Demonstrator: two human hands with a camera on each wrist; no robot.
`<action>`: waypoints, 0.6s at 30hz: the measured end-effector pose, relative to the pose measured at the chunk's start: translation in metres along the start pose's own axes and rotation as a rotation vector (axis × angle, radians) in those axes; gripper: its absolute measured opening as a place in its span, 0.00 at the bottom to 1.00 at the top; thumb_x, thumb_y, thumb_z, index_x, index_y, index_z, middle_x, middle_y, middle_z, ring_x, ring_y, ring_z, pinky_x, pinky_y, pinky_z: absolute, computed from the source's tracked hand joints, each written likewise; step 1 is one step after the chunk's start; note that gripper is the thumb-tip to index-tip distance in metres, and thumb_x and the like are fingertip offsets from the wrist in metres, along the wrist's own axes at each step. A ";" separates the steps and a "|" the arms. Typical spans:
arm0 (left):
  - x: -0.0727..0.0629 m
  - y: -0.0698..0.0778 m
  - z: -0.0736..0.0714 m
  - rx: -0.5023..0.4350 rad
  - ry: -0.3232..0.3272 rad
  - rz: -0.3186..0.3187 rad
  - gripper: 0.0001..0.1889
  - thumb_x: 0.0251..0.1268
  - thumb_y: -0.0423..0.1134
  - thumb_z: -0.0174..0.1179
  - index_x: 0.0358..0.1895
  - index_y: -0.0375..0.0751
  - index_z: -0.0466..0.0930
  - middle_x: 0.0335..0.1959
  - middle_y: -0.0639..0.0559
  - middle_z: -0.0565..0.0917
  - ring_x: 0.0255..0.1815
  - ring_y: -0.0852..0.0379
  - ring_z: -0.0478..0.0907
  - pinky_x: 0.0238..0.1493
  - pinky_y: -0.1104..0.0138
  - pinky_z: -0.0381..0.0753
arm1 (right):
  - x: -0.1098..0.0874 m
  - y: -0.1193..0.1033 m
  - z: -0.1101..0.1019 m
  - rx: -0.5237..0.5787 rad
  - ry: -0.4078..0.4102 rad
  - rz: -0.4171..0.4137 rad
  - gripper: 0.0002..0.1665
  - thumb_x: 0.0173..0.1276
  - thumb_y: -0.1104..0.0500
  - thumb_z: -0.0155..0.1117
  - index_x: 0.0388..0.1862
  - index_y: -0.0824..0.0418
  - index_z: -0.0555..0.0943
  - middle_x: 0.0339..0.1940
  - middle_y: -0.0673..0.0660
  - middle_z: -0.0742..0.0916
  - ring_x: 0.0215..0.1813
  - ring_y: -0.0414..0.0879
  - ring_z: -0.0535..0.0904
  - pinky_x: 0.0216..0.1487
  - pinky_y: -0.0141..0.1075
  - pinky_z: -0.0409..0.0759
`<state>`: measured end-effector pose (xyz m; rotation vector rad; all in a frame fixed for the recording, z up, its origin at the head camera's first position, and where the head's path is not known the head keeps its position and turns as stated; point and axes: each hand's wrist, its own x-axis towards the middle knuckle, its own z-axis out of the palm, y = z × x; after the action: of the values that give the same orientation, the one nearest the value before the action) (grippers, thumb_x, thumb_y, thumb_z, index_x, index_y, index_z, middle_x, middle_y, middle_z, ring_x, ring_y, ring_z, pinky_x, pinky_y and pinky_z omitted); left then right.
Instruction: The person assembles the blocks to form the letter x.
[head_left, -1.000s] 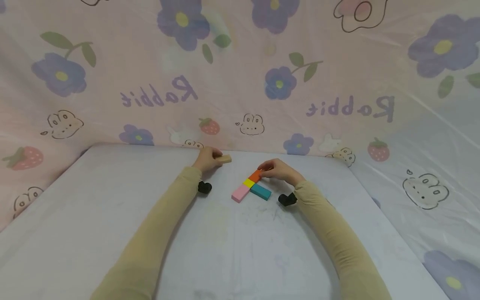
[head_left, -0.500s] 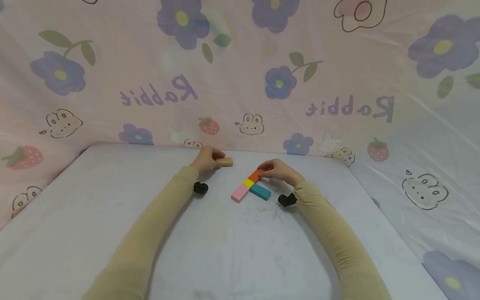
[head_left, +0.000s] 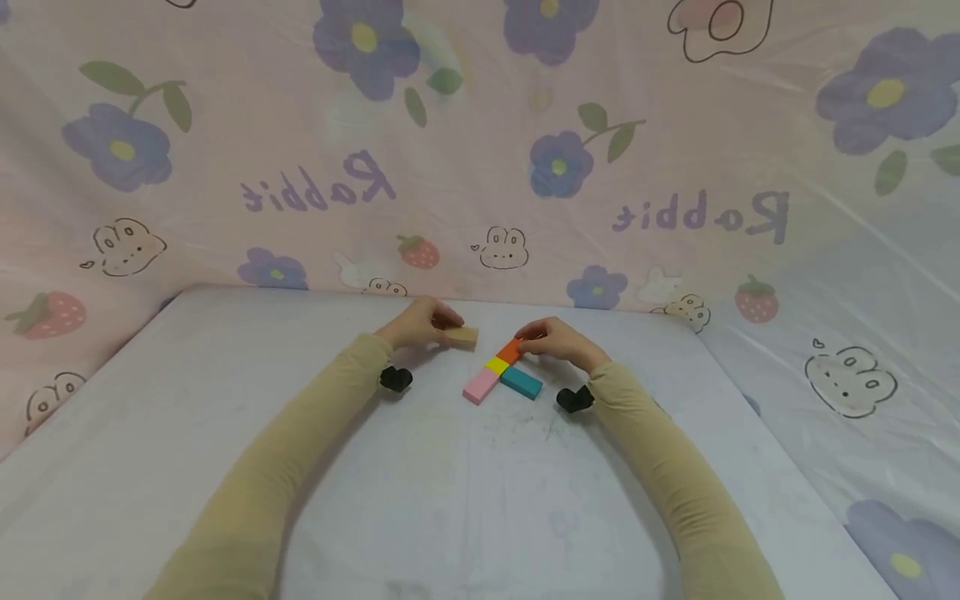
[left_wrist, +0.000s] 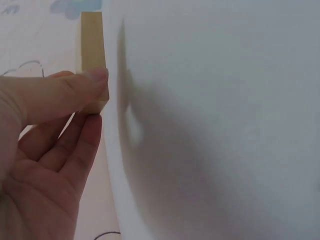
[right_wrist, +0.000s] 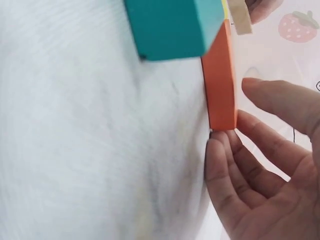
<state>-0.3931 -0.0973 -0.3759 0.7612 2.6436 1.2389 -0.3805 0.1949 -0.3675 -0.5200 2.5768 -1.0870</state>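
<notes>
My left hand pinches a plain wooden block between thumb and fingers; the left wrist view shows its shadow apart from it on the tabletop. Right of it, several coloured blocks lie together: an orange block, a small yellow face, a pink block and a teal block that branches off toward the lower right. With its fingertips my right hand touches the far end of the orange block. In the right wrist view the thumb stands away from that block.
A white tabletop lies under everything. Behind it hangs a cloth printed with flowers and rabbits. Black wrist pieces sit below each hand, the left one and the right one.
My left hand has brought the wooden block a little to the right and nearer, toward the orange block. The right hand and the coloured blocks have stayed in place.
</notes>
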 end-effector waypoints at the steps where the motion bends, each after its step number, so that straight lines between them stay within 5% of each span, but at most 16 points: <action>1: -0.001 0.001 0.001 0.006 -0.015 0.006 0.21 0.51 0.23 0.67 0.51 0.36 0.81 0.49 0.47 0.83 0.50 0.53 0.78 0.55 0.64 0.74 | 0.000 0.000 0.000 0.002 -0.001 0.001 0.21 0.67 0.56 0.64 0.56 0.63 0.79 0.50 0.57 0.84 0.49 0.49 0.77 0.54 0.41 0.74; 8: -0.001 0.006 0.005 0.078 -0.073 0.055 0.20 0.53 0.22 0.66 0.51 0.35 0.82 0.49 0.48 0.83 0.50 0.54 0.78 0.55 0.64 0.74 | 0.000 0.000 -0.001 0.007 -0.008 -0.005 0.21 0.67 0.57 0.63 0.56 0.64 0.79 0.51 0.58 0.83 0.50 0.50 0.76 0.55 0.42 0.74; 18: -0.001 0.013 0.008 0.089 -0.128 0.045 0.20 0.53 0.24 0.67 0.51 0.38 0.83 0.48 0.51 0.83 0.48 0.54 0.76 0.55 0.65 0.74 | 0.000 0.000 -0.001 0.014 -0.013 -0.005 0.21 0.67 0.55 0.63 0.56 0.64 0.79 0.50 0.58 0.84 0.49 0.50 0.77 0.54 0.42 0.74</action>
<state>-0.3846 -0.0852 -0.3710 0.8866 2.6060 1.0510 -0.3809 0.1950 -0.3667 -0.5287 2.5564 -1.0985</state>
